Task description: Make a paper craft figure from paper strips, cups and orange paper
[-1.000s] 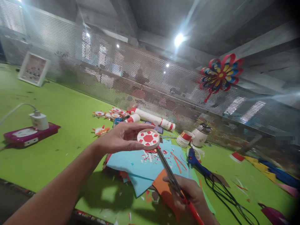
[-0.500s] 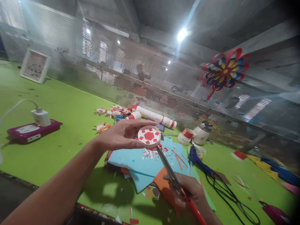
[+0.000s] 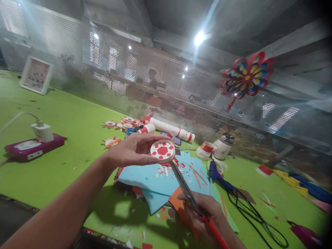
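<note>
Between the thumb and fingers of my left hand (image 3: 129, 149) is a round white paper cup base (image 3: 162, 151) with red paper pieces on its face, a hexagon in the middle and small shapes around it. My right hand (image 3: 204, 211) grips scissors (image 3: 185, 183) with red handles. Their blades point up and away, and the tips meet the lower rim of the cup base in view; whether they touch it I cannot tell. Below lie light blue paper sheets (image 3: 140, 180) strewn with red and white scraps, and an orange sheet (image 3: 178, 204) by my right hand.
A blue glue gun (image 3: 219, 178) with a black cord lies at the right, near stacked paper cups (image 3: 204, 150) and a white kettle-like container (image 3: 224, 147). Behind are a long white-and-red tube (image 3: 168, 127) and several decorated discs (image 3: 127, 121). A purple power strip (image 3: 36, 147) sits left.
The view has shifted slightly. Both hands keep their holds, with the cup base and scissors in nearly the same position relative to each other.
</note>
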Motion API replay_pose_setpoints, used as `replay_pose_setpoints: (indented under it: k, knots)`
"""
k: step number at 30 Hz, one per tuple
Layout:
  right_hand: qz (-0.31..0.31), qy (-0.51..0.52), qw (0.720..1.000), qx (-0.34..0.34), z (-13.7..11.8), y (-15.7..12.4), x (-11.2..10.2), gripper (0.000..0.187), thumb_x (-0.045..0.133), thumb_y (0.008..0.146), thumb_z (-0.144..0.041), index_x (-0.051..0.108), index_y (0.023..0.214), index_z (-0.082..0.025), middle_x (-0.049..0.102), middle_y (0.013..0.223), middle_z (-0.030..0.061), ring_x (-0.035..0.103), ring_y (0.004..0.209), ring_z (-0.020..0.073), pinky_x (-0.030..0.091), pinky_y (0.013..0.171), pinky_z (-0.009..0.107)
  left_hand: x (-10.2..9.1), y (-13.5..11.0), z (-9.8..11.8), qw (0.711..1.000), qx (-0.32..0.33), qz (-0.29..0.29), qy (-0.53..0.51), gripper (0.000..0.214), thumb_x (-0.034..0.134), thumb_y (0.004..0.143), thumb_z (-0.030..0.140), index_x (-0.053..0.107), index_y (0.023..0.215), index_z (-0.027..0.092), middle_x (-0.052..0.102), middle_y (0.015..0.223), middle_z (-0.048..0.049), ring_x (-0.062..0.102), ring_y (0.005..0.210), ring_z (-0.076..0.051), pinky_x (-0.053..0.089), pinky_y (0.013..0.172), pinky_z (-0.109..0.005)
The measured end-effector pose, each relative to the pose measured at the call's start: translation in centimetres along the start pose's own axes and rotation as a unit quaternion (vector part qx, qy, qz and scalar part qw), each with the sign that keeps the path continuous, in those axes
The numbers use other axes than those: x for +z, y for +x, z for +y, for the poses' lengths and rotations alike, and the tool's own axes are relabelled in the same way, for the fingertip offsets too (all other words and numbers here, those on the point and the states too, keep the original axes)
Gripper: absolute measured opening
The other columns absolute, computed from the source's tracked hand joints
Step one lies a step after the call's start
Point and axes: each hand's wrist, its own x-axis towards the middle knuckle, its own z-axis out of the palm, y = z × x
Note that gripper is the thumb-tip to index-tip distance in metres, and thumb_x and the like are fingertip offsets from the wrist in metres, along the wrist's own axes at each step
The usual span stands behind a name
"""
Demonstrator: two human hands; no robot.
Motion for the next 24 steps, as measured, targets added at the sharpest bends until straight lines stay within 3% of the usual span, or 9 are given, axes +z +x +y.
replay_pose_setpoints:
  k: [6,16,24]
  knots:
    - [0.021,-0.055,0.998,-0.005,0.2,-0.1,0.0,0.036,0.049,0.07,-0.003,0.07,0.095,-0.019,0.057,0.055,-0.0039,0.048,0.041,0.0066,0.039,0.039,0.014,-0.2,-0.1,0.0,1.0,-0.008,-0.015,0.006,0.052,0.072,0.069,0.011,0.061,0.119,0.016,0.063,0.121,-0.0142,0.06,0.108,-0.026,0.047,0.094,-0.039]
    - [0.078,-0.077,0.992,-0.054,0.7,-0.1,0.3,0.022,0.057,0.074,-0.015,0.074,0.086,-0.02,0.056,0.051,-0.002,0.048,0.041,0.0086,0.043,0.043,0.018,0.0,0.0,-0.2,0.999,-0.019,-0.032,-0.028,0.051,0.07,0.071,0.013,0.06,0.12,0.018,0.064,0.119,-0.0132,0.063,0.103,-0.025,0.051,0.089,-0.039]
    - [0.056,-0.045,0.997,-0.035,-0.4,0.4,0.2,0.025,0.056,0.072,-0.012,0.072,0.09,-0.018,0.057,0.057,-0.0011,0.049,0.046,0.0093,0.044,0.048,0.02,0.0,0.1,-0.4,0.999,-0.025,-0.02,-0.019,0.051,0.071,0.071,0.013,0.06,0.12,0.017,0.065,0.118,-0.0137,0.062,0.106,-0.025,0.049,0.092,-0.039]
